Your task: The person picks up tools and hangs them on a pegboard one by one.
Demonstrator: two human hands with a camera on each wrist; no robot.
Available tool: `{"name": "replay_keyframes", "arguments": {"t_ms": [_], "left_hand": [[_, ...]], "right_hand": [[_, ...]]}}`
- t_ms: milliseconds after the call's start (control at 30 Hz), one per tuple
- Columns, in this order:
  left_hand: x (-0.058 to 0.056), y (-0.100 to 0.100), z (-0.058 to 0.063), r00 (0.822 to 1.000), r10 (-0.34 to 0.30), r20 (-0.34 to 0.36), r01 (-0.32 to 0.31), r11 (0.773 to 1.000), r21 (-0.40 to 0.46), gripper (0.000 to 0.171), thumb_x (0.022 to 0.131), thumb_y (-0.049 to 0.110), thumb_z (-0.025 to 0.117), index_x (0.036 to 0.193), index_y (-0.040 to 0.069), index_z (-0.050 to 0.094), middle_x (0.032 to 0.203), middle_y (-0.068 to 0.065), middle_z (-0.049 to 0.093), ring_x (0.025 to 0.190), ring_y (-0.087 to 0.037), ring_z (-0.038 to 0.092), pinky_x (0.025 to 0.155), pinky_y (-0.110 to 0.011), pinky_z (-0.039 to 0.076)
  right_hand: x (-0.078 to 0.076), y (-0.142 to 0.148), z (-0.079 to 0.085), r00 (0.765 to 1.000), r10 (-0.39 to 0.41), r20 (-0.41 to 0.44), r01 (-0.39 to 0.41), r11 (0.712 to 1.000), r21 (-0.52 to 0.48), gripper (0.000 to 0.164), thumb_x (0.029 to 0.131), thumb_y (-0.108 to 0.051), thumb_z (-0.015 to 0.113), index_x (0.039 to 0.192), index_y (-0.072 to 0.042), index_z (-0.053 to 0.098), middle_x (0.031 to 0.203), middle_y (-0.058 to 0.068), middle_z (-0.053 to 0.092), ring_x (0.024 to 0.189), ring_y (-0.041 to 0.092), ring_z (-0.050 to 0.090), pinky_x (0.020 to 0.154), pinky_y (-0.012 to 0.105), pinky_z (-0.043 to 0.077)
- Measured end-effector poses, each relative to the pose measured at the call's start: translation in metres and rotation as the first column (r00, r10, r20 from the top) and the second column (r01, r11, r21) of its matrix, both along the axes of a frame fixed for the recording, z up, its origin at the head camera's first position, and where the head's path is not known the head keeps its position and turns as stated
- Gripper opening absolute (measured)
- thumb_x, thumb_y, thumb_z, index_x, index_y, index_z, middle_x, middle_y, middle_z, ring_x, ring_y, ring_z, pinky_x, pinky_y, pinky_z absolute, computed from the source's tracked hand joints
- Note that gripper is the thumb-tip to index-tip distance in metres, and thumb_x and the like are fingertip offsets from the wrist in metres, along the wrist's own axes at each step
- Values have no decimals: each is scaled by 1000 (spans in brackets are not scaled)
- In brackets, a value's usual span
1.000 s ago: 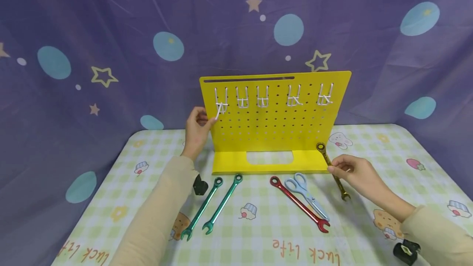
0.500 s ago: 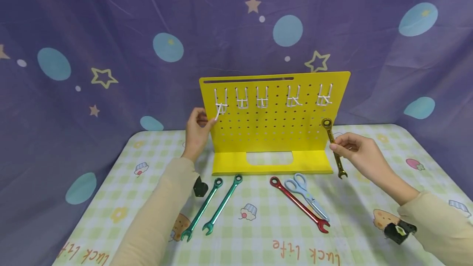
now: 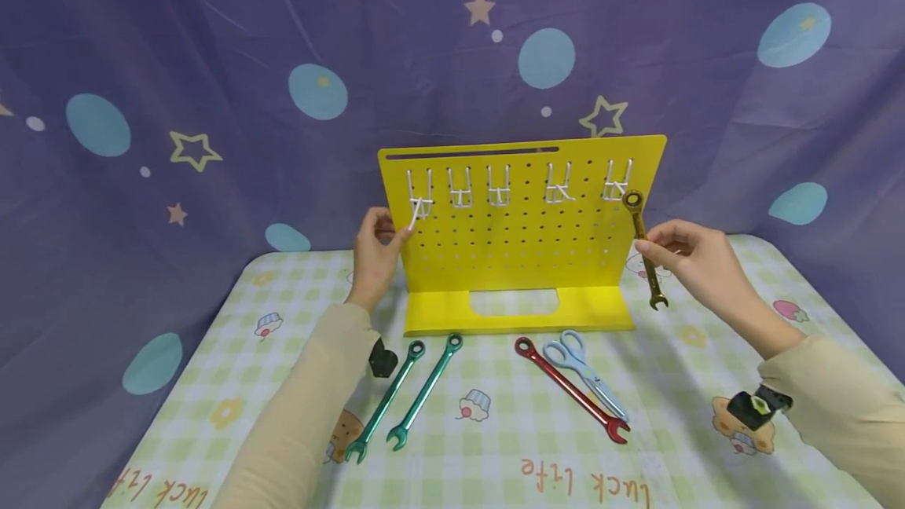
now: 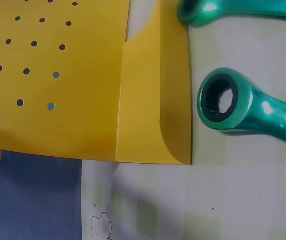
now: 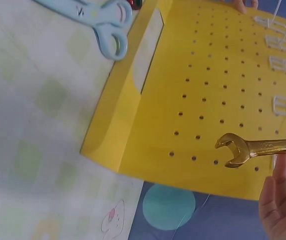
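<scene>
A yellow pegboard (image 3: 516, 246) stands upright on the table, with several white wire hooks (image 3: 498, 196) in a row near its top. My left hand (image 3: 377, 250) grips the board's left edge between thumb and fingers. Raised in front of the board's right side, a gold wrench (image 3: 644, 250) is pinched by my right hand (image 3: 696, 261), ring end up. That ring end overlaps the rightmost hook (image 3: 613, 188) in the head view. The right wrist view has the wrench's open end (image 5: 235, 150) in front of the perforated board.
Two green wrenches (image 3: 426, 391) lie on the checked tablecloth (image 3: 283, 383) in front of the board's left half. A red wrench (image 3: 573, 391) and light blue scissors (image 3: 587, 371) lie side by side at its right. Behind hangs a purple curtain (image 3: 424, 38).
My right hand has lifted the gold wrench from low beside the board's base up to the height of the rightmost hook. The left hand stays on the board's edge.
</scene>
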State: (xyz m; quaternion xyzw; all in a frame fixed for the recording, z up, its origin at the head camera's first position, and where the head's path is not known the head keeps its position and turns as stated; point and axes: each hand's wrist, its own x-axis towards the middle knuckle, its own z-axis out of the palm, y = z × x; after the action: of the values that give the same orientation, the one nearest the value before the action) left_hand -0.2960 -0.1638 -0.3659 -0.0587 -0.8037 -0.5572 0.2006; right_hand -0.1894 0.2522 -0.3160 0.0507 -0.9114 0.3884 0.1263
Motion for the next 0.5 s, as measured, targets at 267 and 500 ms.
{"name": "replay_keyframes", "arguments": {"t_ms": [267,500], "left_hand": [[1,-2,0,1000,-8,9,8,1000,-24,29,91,14,70,111,7,50,104,-11,55,95,-25,55,83,-36,50],[1,-1,0,1000,-8,12,8,1000,-23,29,91,14,70,111,6,50,105,-12,55,97,-26,56,84,-36,50]], "right_hand": [[-15,5,0,1000,7,26,-8,1000,11,35,95,-40,62,105,-7,66,89,8,67,73,13,57,57,29,42],[-24,3,-3,1000,18,13,-18,1000,13,34,95,-39,63,103,-6,66,89,9,68,73,11,59,57,28,43]]}}
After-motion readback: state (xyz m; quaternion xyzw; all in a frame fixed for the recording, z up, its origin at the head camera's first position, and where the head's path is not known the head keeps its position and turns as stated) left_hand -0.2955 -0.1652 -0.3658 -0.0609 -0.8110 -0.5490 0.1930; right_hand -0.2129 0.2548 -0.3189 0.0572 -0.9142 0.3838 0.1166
